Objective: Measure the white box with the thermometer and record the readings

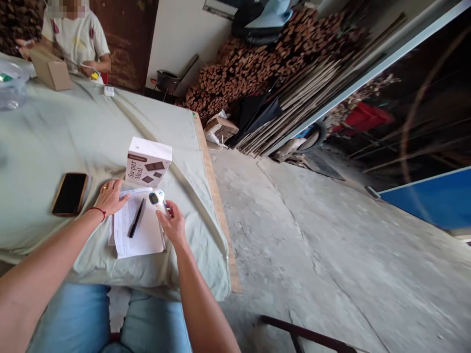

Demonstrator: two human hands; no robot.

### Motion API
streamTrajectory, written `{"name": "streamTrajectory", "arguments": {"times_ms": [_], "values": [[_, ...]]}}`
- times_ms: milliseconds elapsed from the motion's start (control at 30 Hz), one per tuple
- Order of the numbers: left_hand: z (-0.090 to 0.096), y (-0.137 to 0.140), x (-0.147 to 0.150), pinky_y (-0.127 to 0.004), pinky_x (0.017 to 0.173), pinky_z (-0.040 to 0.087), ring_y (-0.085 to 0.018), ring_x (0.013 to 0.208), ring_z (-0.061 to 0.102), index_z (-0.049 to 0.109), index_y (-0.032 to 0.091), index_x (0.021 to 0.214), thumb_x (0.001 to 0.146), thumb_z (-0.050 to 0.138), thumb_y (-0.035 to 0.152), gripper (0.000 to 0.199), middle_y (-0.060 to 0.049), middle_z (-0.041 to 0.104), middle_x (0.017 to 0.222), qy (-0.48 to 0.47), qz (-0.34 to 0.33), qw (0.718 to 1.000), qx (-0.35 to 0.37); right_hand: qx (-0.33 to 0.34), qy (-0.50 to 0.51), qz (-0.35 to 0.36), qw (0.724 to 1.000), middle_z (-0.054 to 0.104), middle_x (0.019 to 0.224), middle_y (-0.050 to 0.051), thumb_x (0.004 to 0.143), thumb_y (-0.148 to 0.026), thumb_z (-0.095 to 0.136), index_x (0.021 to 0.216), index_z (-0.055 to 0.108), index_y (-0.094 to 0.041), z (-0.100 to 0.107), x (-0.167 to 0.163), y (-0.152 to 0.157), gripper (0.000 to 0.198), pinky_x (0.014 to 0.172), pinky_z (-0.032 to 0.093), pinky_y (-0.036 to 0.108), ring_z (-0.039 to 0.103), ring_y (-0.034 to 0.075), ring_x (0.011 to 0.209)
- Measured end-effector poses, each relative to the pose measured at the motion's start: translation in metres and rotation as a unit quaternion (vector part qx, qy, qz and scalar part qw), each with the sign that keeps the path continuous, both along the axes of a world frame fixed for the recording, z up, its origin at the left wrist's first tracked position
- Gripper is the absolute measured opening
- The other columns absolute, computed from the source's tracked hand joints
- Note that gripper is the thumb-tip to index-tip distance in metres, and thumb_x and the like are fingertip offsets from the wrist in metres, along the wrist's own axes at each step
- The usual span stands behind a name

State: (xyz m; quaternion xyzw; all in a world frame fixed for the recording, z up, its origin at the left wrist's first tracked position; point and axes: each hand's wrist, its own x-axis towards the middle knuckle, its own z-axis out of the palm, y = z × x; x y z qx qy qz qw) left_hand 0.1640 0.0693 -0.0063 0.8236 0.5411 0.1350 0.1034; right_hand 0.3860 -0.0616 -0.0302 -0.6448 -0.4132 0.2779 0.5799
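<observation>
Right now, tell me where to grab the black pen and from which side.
Take the pen at its middle, from above. It lies flat on the paper, slanted, with bare sheet on both long sides, between the left hand and right hand.

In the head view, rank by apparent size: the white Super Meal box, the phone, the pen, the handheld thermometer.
1. Super Meal box
2. Phone
3. and 4. Pen and thermometer: unsure; the right hand hides part of the thermometer.
</observation>
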Motion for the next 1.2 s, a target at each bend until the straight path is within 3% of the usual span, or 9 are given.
{"name": "streamTrajectory", "arguments": {"times_ms": [100,233,467,567,733,867,967,1100,1200], "values": [[-0.006,-0.018,-0.004,-0.057,0.122,0.027,-0.039,0.146,0.039,0.047,0.016,0.146,0.09,0.061,0.048,0.066,-0.022,0.043,0.155,0.009,-0.01,1.0,0.026,-0.026,-0.131,-0.018,0.991,0.073,0.111,0.007,0.073,-0.043,0.078,0.111,0.072,-0.025,-0.012,0.007,-0.01,0.042,0.091,0.051,0.039,0.064,0.023,0.095],[-0.009,-0.028,-0.003,-0.059,0.125,0.018,-0.038,0.146,0.038,0.055,0.021,0.14,0.091,0.06,0.048,0.056,-0.019,0.042,0.155,0.027,-0.036,0.999,0.023,-0.026,-0.213,-0.001,0.977,0.071,0.118,0.01,0.081,-0.038,0.073,0.112,0.071,-0.025,-0.022,0.009,-0.012,0.034,0.097,0.048,0.041,0.062,0.026,0.106],[0.002,-0.016,0.008,-0.068,0.122,0.017,-0.041,0.153,0.027,0.056,0.026,0.141,0.094,0.056,0.052,0.053,-0.017,0.036,0.163,0.042,-0.007,0.999,-0.019,-0.079,-0.355,-0.052,0.93,0.068,0.124,0.012,0.089,-0.035,0.064,0.117,0.067,-0.023,-0.023,0.006,-0.006,0.031,0.096,0.046,0.041,0.06,0.028,0.114],[0.004,-0.014,0.014,-0.07,0.122,0.016,-0.042,0.153,0.028,0.055,0.025,0.143,0.093,0.06,0.049,0.056,-0.019,0.037,0.162,0.033,0.023,0.999,-0.019,-0.061,-0.41,-0.074,0.907,0.065,0.131,0.015,0.09,-0.034,0.065,0.119,0.068,-0.022,-0.016,0.002,-0.006,0.031,0.097,0.045,0.045,0.058,0.031,0.116],[0.0,-0.021,0.021,-0.067,0.124,0.016,-0.036,0.142,0.043,0.064,0.025,0.13,0.095,0.057,0.032,0.037,-0.015,0.051,0.151,-0.006,-0.016,0.998,0.053,0.019,-0.473,0.063,0.879,0.071,0.123,0.011,0.1,-0.027,0.054,0.116,0.073,-0.024,-0.004,-0.025,0.001,0.025,0.098,0.044,0.043,0.057,0.029,0.116],[0.002,-0.023,0.013,-0.057,0.121,0.03,-0.03,0.13,0.055,0.071,0.024,0.116,0.098,0.047,0.025,0.029,-0.011,0.064,0.134,0.009,-0.117,0.992,0.042,0.001,-0.514,0.142,0.846,0.064,0.14,0.011,0.1,-0.014,0.045,0.129,0.07,-0.024,0.001,-0.044,0.013,0.04,0.099,0.044,0.043,0.053,0.029,0.122],[0.004,-0.025,-0.005,-0.052,0.121,0.034,-0.031,0.141,0.047,0.067,0.021,0.129,0.098,0.049,0.029,0.036,-0.013,0.056,0.149,0.033,-0.175,0.984,0.021,-0.021,-0.533,0.176,0.827,0.063,0.136,0.012,0.098,-0.01,0.046,0.128,0.071,-0.025,0.002,-0.044,0.016,0.042,0.095,0.046,0.042,0.056,0.029,0.114],[0.004,-0.043,-0.043,-0.05,0.124,0.032,-0.032,0.153,0.033,0.058,0.019,0.142,0.098,0.052,0.041,0.05,-0.015,0.043,0.163,0.038,-0.238,0.971,0.011,-0.014,-0.521,0.195,0.831,0.064,0.116,0.012,0.1,-0.014,0.049,0.113,0.074,-0.024,0.001,-0.031,0.009,0.03,0.087,0.047,0.038,0.059,0.025,0.099],[0.005,-0.063,-0.064,-0.051,0.125,0.03,-0.032,0.154,0.034,0.052,0.019,0.149,0.097,0.054,0.049,0.06,-0.016,0.04,0.165,0.05,-0.272,0.961,0.006,0.028,-0.454,0.172,0.874,0.064,0.104,0.01,0.1,-0.019,0.051,0.106,0.068,-0.022,0.0,-0.023,-0.003,0.018,0.084,0.05,0.037,0.062,0.023,0.093]]}}
